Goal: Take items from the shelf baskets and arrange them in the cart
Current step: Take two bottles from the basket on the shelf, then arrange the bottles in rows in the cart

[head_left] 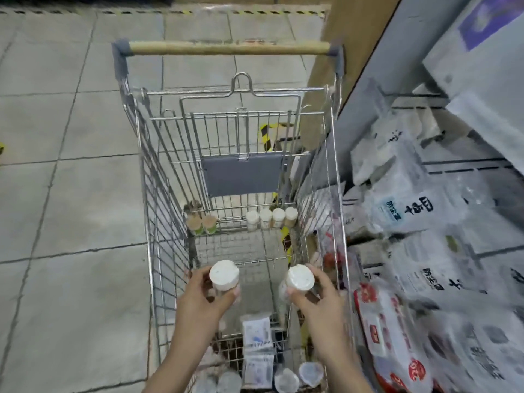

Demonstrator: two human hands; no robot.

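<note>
A wire shopping cart point(158, 211) stands in front of me, its wooden handle at the far end. My left hand point(198, 296) grips a white-capped jar point(224, 275) over the cart's near part. My right hand point(317, 296) grips a second white-capped jar point(300, 279) beside it. Along the cart's far wall stand several white-capped jars point(271, 218) in a row and two green-labelled jars point(202, 224) at the left. Flat white packets point(256, 333) and more capped jars point(310, 373) lie at the cart's near end.
Shelf baskets on the right hold white bagged goods point(419, 211) and red-printed packs point(388, 336), close against the cart's right side. Grey tiled floor point(71, 194) spreads to the left. A brown pillar point(346, 52) rises beyond the cart's far right corner.
</note>
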